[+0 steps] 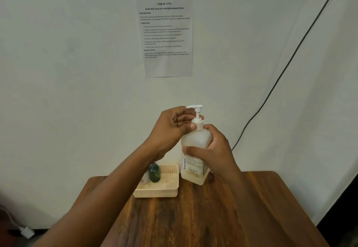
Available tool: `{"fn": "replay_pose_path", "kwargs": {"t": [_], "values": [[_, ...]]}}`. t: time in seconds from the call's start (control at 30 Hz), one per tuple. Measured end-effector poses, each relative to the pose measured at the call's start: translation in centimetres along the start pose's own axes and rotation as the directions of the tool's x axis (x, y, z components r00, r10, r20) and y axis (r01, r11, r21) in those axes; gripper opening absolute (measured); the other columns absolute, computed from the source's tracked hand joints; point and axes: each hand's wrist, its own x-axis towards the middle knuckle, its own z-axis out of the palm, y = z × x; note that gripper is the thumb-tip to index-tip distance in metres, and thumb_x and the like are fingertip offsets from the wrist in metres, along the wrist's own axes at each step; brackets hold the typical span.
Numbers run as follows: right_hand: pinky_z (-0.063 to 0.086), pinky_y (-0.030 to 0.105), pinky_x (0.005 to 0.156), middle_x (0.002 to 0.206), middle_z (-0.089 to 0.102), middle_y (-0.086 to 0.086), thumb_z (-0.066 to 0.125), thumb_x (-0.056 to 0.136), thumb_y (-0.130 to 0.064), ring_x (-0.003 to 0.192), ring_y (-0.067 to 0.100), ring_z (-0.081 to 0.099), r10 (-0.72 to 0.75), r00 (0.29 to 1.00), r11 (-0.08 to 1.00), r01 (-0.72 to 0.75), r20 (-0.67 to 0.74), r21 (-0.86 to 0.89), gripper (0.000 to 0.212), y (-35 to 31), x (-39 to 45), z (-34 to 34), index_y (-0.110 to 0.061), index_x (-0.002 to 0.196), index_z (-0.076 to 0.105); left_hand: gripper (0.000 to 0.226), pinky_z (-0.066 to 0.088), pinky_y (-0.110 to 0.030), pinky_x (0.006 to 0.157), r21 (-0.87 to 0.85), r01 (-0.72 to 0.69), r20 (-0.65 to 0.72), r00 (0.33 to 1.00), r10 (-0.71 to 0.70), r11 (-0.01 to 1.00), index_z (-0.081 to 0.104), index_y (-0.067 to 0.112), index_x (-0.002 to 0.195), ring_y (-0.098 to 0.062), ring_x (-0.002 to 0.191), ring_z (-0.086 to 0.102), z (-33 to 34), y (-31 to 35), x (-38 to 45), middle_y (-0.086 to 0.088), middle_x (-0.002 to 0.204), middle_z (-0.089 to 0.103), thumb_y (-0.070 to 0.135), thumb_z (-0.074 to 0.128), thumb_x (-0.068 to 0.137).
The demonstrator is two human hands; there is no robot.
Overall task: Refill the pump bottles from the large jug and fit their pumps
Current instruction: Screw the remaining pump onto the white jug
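2 hands meet at frame centre: right hand (214, 150) wraps the upright bottle (195, 149), tilted slightly over the table (213, 217); left hand (171, 126) fingers pinch the pump (197, 117) collar directly above, on the bottle's long axis.

The place looks like a plain room set up for recording tasks rather than a lived-in home: a printed task sheet (168, 35) is taped to the bare pale wall (77, 72), a black cable (286, 66) runs down it, and a small wooden table (213, 217) stands against it.
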Motion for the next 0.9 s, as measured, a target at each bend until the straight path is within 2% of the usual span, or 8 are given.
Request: {"fn": "replay_pose_path", "kwargs": {"t": [0.1,0.2,0.37,0.5,0.67,0.73,0.8,0.9], "values": [[0.058,0.025,0.069,0.106,0.063,-0.018,0.079,0.053,-0.062,0.093,0.005,0.065,-0.014,1.0,0.999,0.014,0.005,-0.039,0.072,-0.6,0.4,-0.2,-0.044,0.116,0.05,0.026,0.061,-0.034,0.09,0.14,-0.036,-0.129,0.99,0.055,0.989,0.078,0.014,0.105,-0.014,0.1,0.072,0.5,0.2,0.3,0.002,0.104,0.078,0.023,0.086,0.081],[0.059,0.029,0.071,0.108,0.062,-0.017,0.079,0.053,-0.063,0.093,0.005,0.064,-0.033,0.999,0.996,0.034,0.009,-0.08,0.073,-1.0,0.6,-0.5,-0.045,0.117,0.049,0.031,0.06,-0.035,0.08,0.2,-0.07,-0.195,0.975,0.11,0.977,0.077,0.01,0.098,-0.024,0.09,0.071,0.8,0.4,0.8,-0.006,0.094,0.076,0.024,0.091,0.075],[0.062,0.038,0.071,0.102,0.067,-0.013,0.086,0.053,-0.056,0.089,0.007,0.068,-0.046,0.998,0.998,0.048,0.039,-0.045,0.068,-1.2,1.0,-1.6,-0.041,0.111,0.055,0.029,0.059,-0.037,0.097,-0.122,0.013,0.07,0.998,-0.005,0.992,0.071,-0.005,0.115,-0.03,0.11,0.074,-1.0,0.8,1.7,-0.017,0.113,0.078,-0.004,0.075,0.086],[0.062,0.038,0.073,0.102,0.067,-0.014,0.084,0.053,-0.057,0.089,0.007,0.067,-0.031,0.999,0.998,0.033,0.03,-0.05,0.069,-1.3,1.1,-1.6,-0.04,0.114,0.055,0.026,0.058,-0.033,0.099,-0.161,0.047,0.167,0.986,-0.02,0.986,0.069,-0.003,0.12,-0.026,0.113,0.073,-1.0,0.9,1.9,-0.015,0.117,0.077,-0.002,0.066,0.095],[0.061,0.031,0.07,0.103,0.064,-0.016,0.079,0.053,-0.062,0.089,0.005,0.066,-0.032,0.999,0.995,0.032,-0.002,-0.1,0.071,-1.4,0.9,-1.3,-0.043,0.115,0.051,0.022,0.061,-0.037,0.084,0.151,-0.051,-0.08,0.995,0.064,0.987,0.078,0.016,0.099,-0.026,0.099,0.069,0.7,0.9,1.4,0.003,0.104,0.078,0.022,0.087,0.08],[0.06,0.03,0.069,0.103,0.064,-0.016,0.079,0.053,-0.061,0.089,0.005,0.066,-0.044,0.999,0.994,0.044,-0.005,-0.096,0.07,-1.7,0.8,-1.3,-0.043,0.115,0.051,0.024,0.061,-0.036,0.081,0.156,-0.078,-0.115,0.989,0.096,0.985,0.08,0.015,0.098,-0.021,0.093,0.07,1.0,0.8,1.4,0.004,0.1,0.079,0.02,0.089,0.077],[0.061,0.032,0.069,0.101,0.065,-0.015,0.083,0.053,-0.057,0.087,0.005,0.067,-0.053,0.999,0.997,0.053,0.012,-0.059,0.068,-1.9,0.6,-1.8,-0.043,0.113,0.053,0.025,0.06,-0.031,0.083,0.042,-0.075,-0.015,0.997,0.075,0.996,0.08,0.011,0.105,-0.017,0.097,0.074,0.1,0.9,1.6,0.001,0.103,0.08,0.01,0.085,0.081],[0.063,0.042,0.076,0.106,0.07,-0.008,0.09,0.058,-0.044,0.094,0.013,0.07,-0.074,0.986,0.994,0.06,0.149,0.092,0.071,-2.0,0.5,-2.9,-0.041,0.12,0.057,0.029,0.059,-0.031,0.093,-0.137,-0.016,0.233,0.971,0.048,0.99,0.075,0.004,0.119,-0.026,0.112,0.074,-1.3,1.3,1.8,-0.012,0.115,0.078,-0.002,0.071,0.091]]}}
